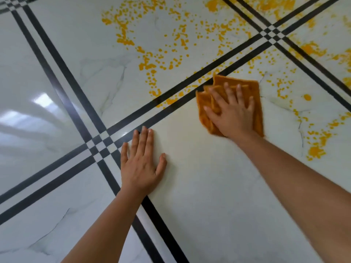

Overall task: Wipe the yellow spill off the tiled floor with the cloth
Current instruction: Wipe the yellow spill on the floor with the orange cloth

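An orange cloth (pixel 255 92) lies folded on the white tiled floor (pixel 209 177), right of centre. My right hand (pixel 232 112) presses flat on it with fingers spread. Yellow spill (pixel 152 63) is spattered in drops and blotches over the tiles beyond the cloth, to its left across the black stripes, and down its right side (pixel 315 150). My left hand (pixel 141 164) rests flat on a bare tile nearer to me, fingers straight, holding nothing.
Double black stripes (pixel 79 103) cross the glossy marble-look tiles and meet in a checkered crossing (pixel 98 145) beside my left hand. A second crossing (pixel 269 33) lies in the spill at the upper right. Light glares on the left tiles.
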`<state>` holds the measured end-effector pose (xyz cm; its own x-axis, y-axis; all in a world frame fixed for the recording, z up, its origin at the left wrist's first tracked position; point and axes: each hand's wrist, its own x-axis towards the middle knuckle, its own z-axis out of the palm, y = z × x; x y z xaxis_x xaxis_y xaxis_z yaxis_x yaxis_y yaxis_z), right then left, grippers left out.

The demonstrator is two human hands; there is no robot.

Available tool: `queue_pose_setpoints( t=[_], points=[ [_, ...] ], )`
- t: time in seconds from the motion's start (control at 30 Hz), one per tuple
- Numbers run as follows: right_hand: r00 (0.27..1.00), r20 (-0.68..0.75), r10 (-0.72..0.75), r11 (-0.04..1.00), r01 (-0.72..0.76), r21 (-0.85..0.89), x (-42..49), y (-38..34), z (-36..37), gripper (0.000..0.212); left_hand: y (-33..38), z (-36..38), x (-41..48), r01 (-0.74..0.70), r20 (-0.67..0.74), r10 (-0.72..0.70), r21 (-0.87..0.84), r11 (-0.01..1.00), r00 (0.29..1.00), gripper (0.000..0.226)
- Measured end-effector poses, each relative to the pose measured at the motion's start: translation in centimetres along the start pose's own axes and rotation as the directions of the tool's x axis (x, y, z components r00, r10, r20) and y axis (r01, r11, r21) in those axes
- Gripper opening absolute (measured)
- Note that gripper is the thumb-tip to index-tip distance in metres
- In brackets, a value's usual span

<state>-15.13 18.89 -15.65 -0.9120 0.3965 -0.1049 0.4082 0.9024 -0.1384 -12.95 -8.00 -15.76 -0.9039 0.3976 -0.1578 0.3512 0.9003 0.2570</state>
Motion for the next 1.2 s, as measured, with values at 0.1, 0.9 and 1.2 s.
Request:
queue_pose_setpoints(
  t=[0.1, 0.9, 1.2],
  points=[
    [0.991, -0.003, -0.132, 0.991, 0.132, 0.005, -1.9, -4.8, 0.8, 0.062, 0.4, -0.1, 1.3, -0.012, -0.007, 0.012, 0.006, 1.000, 1.000, 0.076],
    [0.949, 0.103, -0.297, 0.935, 0.311, -0.173, -9.9, 7.5, -0.5, 0.064, 10.0, 1.1, 4.1, -0.364, 0.123, 0.368, -0.049, 0.930, 0.922, 0.081],
    [0.919, 0.116, -0.377, 0.899, 0.394, -0.193, -8.6, 20.4, -2.2, 0.060, 16.3, 2.9, 6.4, -0.408, 0.030, 0.409, -0.016, 0.913, 0.912, 0.074]
  ],
)
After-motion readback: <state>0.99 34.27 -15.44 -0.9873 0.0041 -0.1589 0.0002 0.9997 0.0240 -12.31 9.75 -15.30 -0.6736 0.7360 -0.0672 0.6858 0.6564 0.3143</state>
